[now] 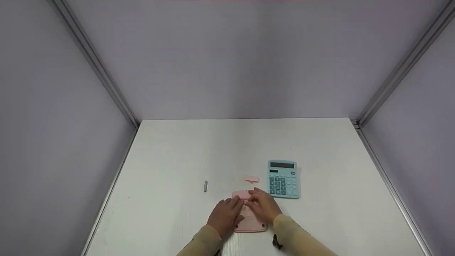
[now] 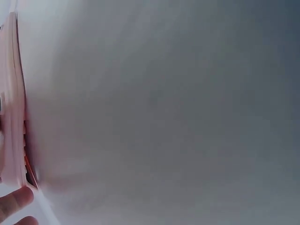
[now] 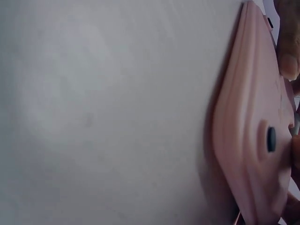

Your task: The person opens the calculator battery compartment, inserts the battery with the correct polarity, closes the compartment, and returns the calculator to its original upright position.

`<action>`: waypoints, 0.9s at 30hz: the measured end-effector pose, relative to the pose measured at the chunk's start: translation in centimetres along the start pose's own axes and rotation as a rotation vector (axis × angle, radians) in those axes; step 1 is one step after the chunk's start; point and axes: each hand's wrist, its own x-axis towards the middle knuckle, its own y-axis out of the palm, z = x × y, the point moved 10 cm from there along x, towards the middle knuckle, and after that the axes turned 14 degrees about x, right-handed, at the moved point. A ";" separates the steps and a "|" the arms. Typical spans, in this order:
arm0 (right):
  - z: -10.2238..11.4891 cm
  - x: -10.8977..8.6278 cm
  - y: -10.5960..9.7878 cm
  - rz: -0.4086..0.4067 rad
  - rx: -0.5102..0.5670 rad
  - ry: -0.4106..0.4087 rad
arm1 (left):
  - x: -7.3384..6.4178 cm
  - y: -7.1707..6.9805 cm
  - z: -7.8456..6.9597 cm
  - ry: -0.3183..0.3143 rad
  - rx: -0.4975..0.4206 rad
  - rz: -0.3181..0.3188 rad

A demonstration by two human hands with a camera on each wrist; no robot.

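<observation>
A pink calculator (image 1: pixel 251 224) lies back side up near the front of the white table, dark round feet at its lower corners. My left hand (image 1: pixel 224 215) rests on its left part, fingers extended over the back and thumb apart. From the right, my right hand (image 1: pixel 263 206) touches the upper part with bent index finger and thumb; whether they pinch something small is hidden. In the right wrist view, a fingertip (image 3: pixel 288 66) meets the pink case (image 3: pixel 253 108). The left wrist view catches the case's edge (image 2: pixel 16 93) and two fingertips. A small pink cover (image 1: pixel 251 179) lies just beyond.
A light blue calculator (image 1: pixel 283 179) lies keys up to the right of the pink one. To the left is a slim grey cylinder (image 1: pixel 205 186), apparently a battery. Grey panels (image 1: pixel 241 60) with metal rails enclose the table (image 1: pixel 163 153) at back and sides.
</observation>
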 end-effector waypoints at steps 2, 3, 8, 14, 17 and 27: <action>0.1 0.0 0.1 0.001 -0.001 -0.002 | 0.2 -0.2 -0.1 0.011 0.011 -0.009; 0.1 0.0 0.1 0.001 -0.002 -0.002 | 0.2 -0.2 -0.2 0.015 0.016 -0.014; 0.1 -0.1 0.1 -0.010 0.012 -0.026 | 0.2 -0.5 -0.2 0.011 0.008 -0.025; -0.2 -0.1 -0.4 0.014 -0.002 -0.077 | 0.2 0.1 -0.1 -0.002 0.030 0.079; -0.1 -0.6 -0.4 0.107 -0.106 -0.108 | 0.0 0.6 -0.2 -0.001 0.021 0.145; -0.7 -2.8 0.4 0.373 -0.519 -0.185 | -0.1 0.9 0.2 -0.035 0.024 0.210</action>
